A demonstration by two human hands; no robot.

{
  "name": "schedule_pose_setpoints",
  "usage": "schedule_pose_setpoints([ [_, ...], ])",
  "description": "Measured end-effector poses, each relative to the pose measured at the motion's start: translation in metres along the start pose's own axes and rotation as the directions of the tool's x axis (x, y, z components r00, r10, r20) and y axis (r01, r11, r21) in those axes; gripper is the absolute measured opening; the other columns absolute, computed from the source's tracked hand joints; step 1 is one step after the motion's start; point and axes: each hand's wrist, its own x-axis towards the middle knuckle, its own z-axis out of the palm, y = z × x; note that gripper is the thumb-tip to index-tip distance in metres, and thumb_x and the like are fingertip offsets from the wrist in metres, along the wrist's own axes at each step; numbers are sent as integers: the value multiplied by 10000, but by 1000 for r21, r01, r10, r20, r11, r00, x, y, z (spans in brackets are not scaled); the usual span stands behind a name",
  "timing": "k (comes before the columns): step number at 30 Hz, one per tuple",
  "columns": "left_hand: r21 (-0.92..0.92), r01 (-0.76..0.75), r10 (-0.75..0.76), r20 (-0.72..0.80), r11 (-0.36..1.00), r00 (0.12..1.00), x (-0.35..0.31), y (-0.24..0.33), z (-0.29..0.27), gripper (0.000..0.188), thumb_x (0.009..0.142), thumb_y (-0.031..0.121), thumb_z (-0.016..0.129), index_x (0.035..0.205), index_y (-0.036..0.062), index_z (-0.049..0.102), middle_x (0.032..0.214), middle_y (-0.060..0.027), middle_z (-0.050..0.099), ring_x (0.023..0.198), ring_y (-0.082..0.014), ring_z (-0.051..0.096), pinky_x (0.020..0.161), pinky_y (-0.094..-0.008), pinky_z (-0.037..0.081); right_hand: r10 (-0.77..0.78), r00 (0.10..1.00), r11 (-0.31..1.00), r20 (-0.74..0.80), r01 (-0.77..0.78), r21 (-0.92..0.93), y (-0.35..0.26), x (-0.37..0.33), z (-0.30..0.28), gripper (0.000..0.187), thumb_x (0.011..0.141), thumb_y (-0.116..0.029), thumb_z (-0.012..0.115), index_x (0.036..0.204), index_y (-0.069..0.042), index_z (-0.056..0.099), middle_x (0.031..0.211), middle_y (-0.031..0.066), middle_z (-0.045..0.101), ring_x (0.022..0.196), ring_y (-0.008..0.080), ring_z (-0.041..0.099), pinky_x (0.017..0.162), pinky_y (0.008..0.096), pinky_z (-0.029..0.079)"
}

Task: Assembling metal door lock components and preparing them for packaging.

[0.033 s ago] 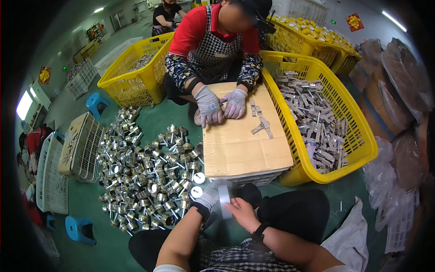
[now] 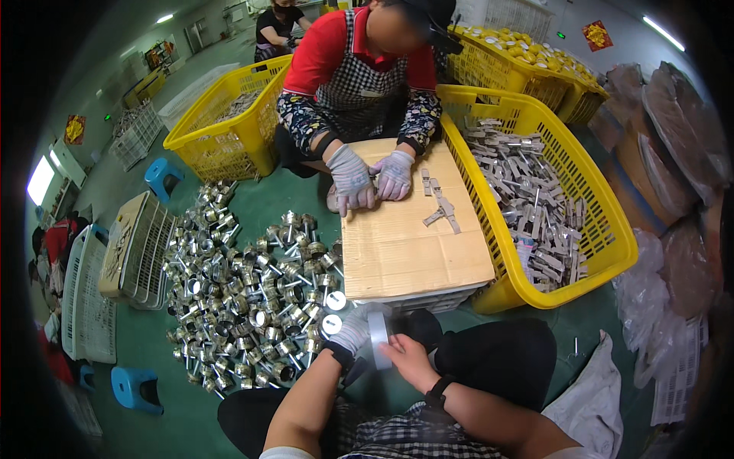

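Observation:
My left hand [image 2: 352, 330], in a pale glove, is closed at the left side of a roll of grey tape [image 2: 379, 341], which stands on edge in front of my lap. Its fingertips are partly hidden. My bare right hand [image 2: 411, 359] pinches the roll's right edge between thumb and fingers. Just left of my gloved hand lies a heap of metal cups with stems [image 2: 252, 306], two of them showing white discs. Beyond my hands is a cardboard-topped work surface [image 2: 417, 260], with several flat metal clips [image 2: 443, 210] on its right half.
Across from me a co-worker's gloved hands [image 2: 372, 177] work at the cardboard's far edge. A yellow basket [image 2: 535, 294] of metal clips stands to the right. A second yellow basket [image 2: 222, 141] is at the far left. Blue stools [image 2: 136, 389] and a white cloth [image 2: 589, 405] are nearby.

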Motion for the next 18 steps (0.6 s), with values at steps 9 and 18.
schedule_pose_setpoints([
  [9, 26, -11, 11, 13, 1000, 1000, 0, -3, -2, 230, 849, 32, 441, 1005, -54, 587, 952, -119, 621, 855, -201, 586, 789, -290, 479, -55, 998, 982, 7, 56, -183, 0, -1, 0, 372, 810, -320, 632, 749, 19, 489, 662, 69, 504, 620, 118, 429, 577, 295, 386],
  [18, 99, -2, 0, 18, 995, 1000, -9, 16, 11, 238, 849, 14, 435, 1028, -46, 581, 965, -112, 619, 852, -186, 585, 783, -282, 481, 11, 999, 978, 32, -4, -211, -11, -4, 2, 344, 843, -315, 594, 803, 13, 501, 720, 33, 509, 676, 98, 436, 614, 269, 388],
])
